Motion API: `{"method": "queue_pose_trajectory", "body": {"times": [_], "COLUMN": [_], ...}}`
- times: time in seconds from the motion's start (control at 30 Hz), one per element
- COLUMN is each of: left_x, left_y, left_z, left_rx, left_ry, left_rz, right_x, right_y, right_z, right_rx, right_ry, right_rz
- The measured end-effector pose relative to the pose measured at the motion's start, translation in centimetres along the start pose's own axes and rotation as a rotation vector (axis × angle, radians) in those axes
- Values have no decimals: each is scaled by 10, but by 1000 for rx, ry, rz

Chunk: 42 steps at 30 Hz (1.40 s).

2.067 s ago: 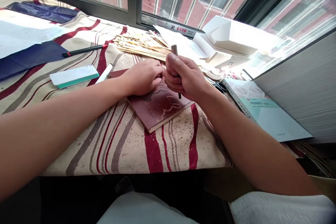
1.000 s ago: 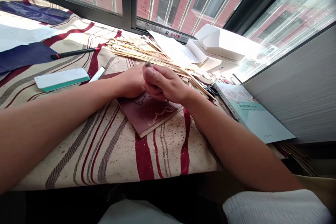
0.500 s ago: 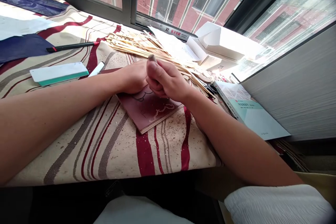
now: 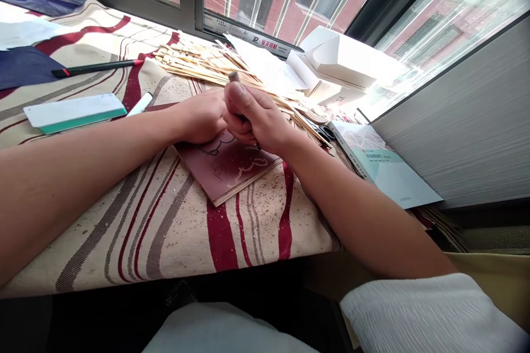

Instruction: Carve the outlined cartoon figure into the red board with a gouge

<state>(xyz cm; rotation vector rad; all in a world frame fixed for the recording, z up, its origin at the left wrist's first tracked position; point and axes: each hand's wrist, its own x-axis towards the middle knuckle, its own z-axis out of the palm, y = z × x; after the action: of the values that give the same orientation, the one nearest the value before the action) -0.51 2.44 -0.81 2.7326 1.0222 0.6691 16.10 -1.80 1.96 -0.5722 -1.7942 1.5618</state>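
A dark red board lies on the striped cloth, with pale carved lines in its surface. My left hand rests on its far part, fingers curled and pressing it down. My right hand is closed around a carving tool, whose grey rounded handle end sticks out above my fist. Its dark tip shows just below my fingers, close to the board. Much of the board is hidden under my hands. A heap of thin wooden strips lies just beyond my hands.
A black marker, a white marker and a white-and-green block lie to the left. Scissors, a book and a white cardboard box are to the right. Wood crumbs dot the cloth.
The view has drifted, shifting everything slightly left and up. My right fist has turned, and the tool's tip now shows below it. The board has stayed under my left hand.
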Motion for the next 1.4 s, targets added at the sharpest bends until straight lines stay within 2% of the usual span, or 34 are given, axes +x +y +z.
{"method": "queue_pose_trajectory", "body": {"times": [0.13, 0.23, 0.3, 0.4, 0.53, 0.73, 0.9, 1.1, 1.3, 1.4], "left_x": [0, 1, 1, 0, -1, -1, -1, -1, -2, -4], "left_y": [-2, -4, -5, -5, -2, 1, 1, 2, 8, 10], "left_z": [-3, -3, -3, -3, -5, -5, -6, -7, -10, -12], "left_rx": [115, 112, 106, 100, 110, 142, 158, 208, 198, 143], "left_ry": [-57, -66, -77, -94, -126, -115, -117, -127, -114, -105], "left_rz": [18, 36, 45, 18, -31, -14, 25, -5, 5, 6], "right_x": [3, 5, 3, -5, -13, -8, -4, -3, 0, 1], "right_y": [7, 9, 4, -11, -25, -11, -4, -4, 0, 2], "right_z": [7, 2, -4, -13, -12, -1, -1, 3, 9, 6], "right_rx": [-89, -60, -19, 7, -12, 4, -47, -73, -63, -41], "right_ry": [327, 428, 405, 299, 311, 299, 319, 254, 352, 314], "right_rz": [-47, -56, -15, 28, -91, -113, -62, -42, -25, -3]}}
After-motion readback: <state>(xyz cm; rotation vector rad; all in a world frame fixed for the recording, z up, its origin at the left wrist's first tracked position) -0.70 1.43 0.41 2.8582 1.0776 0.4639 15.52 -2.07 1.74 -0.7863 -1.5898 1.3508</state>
